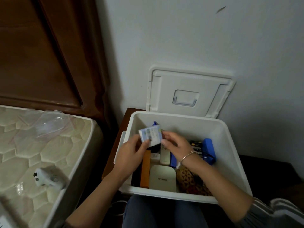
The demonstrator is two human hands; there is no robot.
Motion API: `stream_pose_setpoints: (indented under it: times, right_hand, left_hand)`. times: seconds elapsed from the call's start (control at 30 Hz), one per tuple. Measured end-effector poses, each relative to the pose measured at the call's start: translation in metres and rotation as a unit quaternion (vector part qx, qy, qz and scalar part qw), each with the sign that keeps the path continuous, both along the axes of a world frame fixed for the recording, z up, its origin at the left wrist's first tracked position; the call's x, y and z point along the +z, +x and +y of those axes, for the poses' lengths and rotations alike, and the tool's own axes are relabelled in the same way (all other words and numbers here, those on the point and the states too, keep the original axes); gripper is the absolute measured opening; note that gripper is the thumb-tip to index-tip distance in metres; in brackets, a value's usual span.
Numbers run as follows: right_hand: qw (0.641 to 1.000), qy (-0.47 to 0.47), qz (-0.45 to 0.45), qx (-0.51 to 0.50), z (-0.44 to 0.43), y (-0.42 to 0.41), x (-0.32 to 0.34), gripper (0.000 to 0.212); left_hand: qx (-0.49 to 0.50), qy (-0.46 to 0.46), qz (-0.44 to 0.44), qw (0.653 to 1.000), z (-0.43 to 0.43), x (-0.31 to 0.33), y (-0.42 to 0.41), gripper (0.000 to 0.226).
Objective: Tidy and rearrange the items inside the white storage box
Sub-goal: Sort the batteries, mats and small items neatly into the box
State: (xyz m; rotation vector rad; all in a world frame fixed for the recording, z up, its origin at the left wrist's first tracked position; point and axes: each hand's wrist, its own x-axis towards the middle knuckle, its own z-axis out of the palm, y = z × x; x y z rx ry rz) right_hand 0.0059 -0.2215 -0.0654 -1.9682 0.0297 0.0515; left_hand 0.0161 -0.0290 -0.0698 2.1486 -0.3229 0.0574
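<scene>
A pale wall (197,38) fills the view from 12 to 3 o'clock, with a dark scuff (220,9) near 1. A brown wooden headboard (41,55) stands at 10 and a quilted cream mattress (41,145) lies at 8. A dark wooden worktop (266,167) lies at 4, in dim light.

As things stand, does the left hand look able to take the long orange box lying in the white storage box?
Probably not yet: the left hand and right hand both hold a small white-and-blue carton. The long orange box lies uncovered, close beside that hand.
</scene>
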Motion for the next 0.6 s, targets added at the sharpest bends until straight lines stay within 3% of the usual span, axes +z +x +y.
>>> stream_pose_setpoints:
  times: [0.13, 0.23, 0.3, 0.43, 0.6]
  right_hand:
    - [0.997, 0.053, 0.025, -0.042, -0.021, -0.011, 0.009, 0.028]
    - [0.993, 0.067, 0.054, -0.076, -0.045, -0.018, 0.008, 0.028]
    - [0.99, 0.06, 0.054, -0.12, -0.068, -0.02, 0.012, 0.028]
    - [0.978, -0.051, 0.044, -0.196, -0.113, -0.018, 0.011, 0.027]
    - [0.973, -0.168, 0.089, -0.134, -0.122, 0.0, -0.01, 0.039]
  left_hand:
    - [-0.084, -0.041, 0.075, 0.993, -0.028, 0.004, -0.003, 0.018]
    - [-0.133, 0.024, 0.097, 0.986, -0.038, 0.003, -0.003, 0.011]
    - [-0.117, 0.09, 0.059, 0.987, -0.039, -0.001, -0.001, 0.016]
    - [-0.069, 0.158, 0.019, 0.985, -0.031, -0.015, 0.005, 0.014]
    - [-0.132, 0.22, 0.003, 0.966, -0.042, -0.029, 0.008, 0.023]
